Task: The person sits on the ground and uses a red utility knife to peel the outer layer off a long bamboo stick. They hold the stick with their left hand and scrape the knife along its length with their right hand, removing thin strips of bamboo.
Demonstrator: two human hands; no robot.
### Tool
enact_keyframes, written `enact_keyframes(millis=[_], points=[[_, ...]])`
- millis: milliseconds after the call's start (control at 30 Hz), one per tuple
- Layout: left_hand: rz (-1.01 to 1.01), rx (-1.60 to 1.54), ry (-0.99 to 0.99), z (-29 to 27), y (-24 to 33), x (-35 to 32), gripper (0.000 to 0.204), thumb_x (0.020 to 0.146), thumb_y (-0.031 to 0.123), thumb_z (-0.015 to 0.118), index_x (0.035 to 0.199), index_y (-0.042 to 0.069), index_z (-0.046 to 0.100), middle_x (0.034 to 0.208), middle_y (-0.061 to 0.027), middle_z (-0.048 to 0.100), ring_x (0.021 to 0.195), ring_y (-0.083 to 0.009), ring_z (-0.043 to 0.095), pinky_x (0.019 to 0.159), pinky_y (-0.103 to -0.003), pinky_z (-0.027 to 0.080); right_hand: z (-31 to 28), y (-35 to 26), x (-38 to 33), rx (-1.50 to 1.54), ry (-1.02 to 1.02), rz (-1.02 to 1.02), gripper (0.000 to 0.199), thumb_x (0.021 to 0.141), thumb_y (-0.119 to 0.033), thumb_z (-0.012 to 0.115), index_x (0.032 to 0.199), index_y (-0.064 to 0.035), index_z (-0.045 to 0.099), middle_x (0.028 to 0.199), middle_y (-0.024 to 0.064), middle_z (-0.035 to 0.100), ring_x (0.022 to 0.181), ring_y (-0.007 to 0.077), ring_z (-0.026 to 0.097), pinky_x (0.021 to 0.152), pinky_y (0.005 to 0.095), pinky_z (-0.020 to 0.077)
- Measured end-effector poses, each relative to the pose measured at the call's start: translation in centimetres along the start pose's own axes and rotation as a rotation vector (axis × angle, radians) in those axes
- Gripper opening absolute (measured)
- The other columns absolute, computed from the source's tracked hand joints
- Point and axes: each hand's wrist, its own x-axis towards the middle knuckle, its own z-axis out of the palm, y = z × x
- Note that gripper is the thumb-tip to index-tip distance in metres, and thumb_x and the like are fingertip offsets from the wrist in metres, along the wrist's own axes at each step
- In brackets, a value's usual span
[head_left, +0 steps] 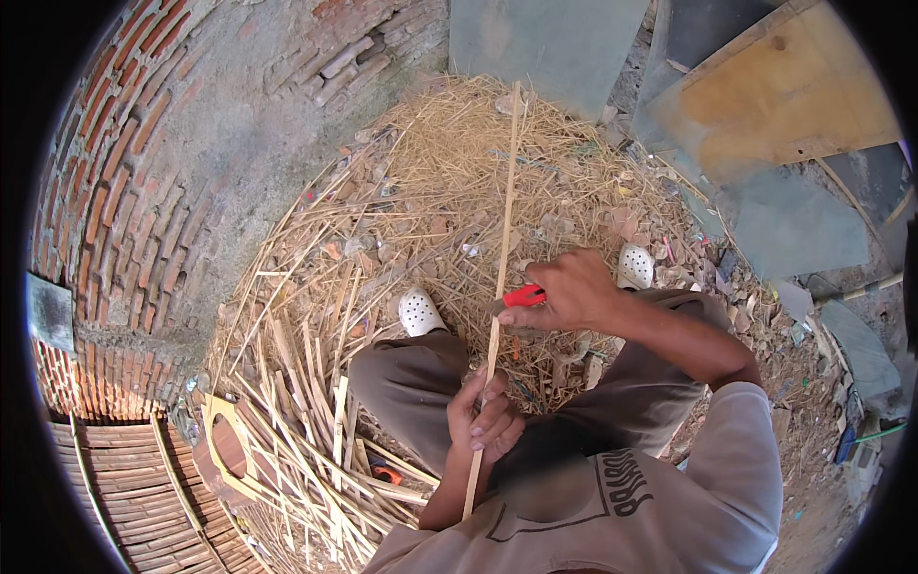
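Low on strip (507, 230): left hand (486, 418) clasped it.
Mid-strip: right hand (576, 292) clenched red tool (524, 296).
Progress: strip looked unfinished; pile (325, 469) leftward, couldn't tell.

Here it's the brown, gritty ground (808, 502) doing the carrying, and across its middle spreads a thick golden mat of straw-like shavings (449, 143), with broken shards (622, 225) and small coloured scraps showing through, thicker toward the right! Over on the left, look at that big loose heap of long pale strips (306, 459), crossing every which way, a small orange-and-black item (387, 474) peeping out among them. A pair of white perforated clogs (419, 312) stands in the litter, and out right there are grey sheets (803, 230), flat or leaning, hard to tell.
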Motion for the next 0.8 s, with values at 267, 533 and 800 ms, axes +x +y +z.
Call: enact_keyframes(millis=[267, 533, 800], points=[[0.004, -0.073, 0.016, -0.3, 1.1, 1.0, 0.037, 0.105, 0.032, 0.021, 0.083, 0.011, 0.043, 0.039, 0.0046, 0.038, 0.025, -0.0088, 0.035, 0.040, -0.024, 0.031, 2.3, -1.9, -0.9, 0.054, -0.021, -0.149, 0.072, 0.069, -0.080, 0.058, 0.060, -0.0091, 0.058, 0.046, 0.0088, 0.054, 0.042, 0.0275, 0.058, 0.047, 0.0386, 0.0467], [-0.020, -0.070, -0.015, 0.1, 1.1, 1.5, 0.037, 0.105, 0.032, 0.020, 0.082, 0.012, 0.041, 0.040, 0.0045, 0.038, 0.027, -0.0086, 0.037, 0.043, -0.024, 0.032, 2.0, -0.4, 0.2, 0.014, 0.126, -0.199, 0.073, 0.063, -0.081, 0.062, 0.059, -0.0082, 0.055, 0.046, 0.0088, 0.054, 0.043, 0.0277, 0.059, 0.048, 0.0386, 0.0466], [0.015, -0.112, -0.063, -0.6, 0.8, 0.7, 0.035, 0.105, 0.029, 0.016, 0.083, 0.011, 0.038, 0.043, 0.0016, 0.043, 0.028, -0.0092, 0.040, 0.041, -0.025, 0.030, 1.9, 2.6, 2.0, 0.027, 0.091, 0.058, 0.075, 0.066, -0.080, 0.060, 0.061, -0.0054, 0.057, 0.045, 0.0118, 0.051, 0.044, 0.0320, 0.057, 0.049, 0.0430, 0.0463]])
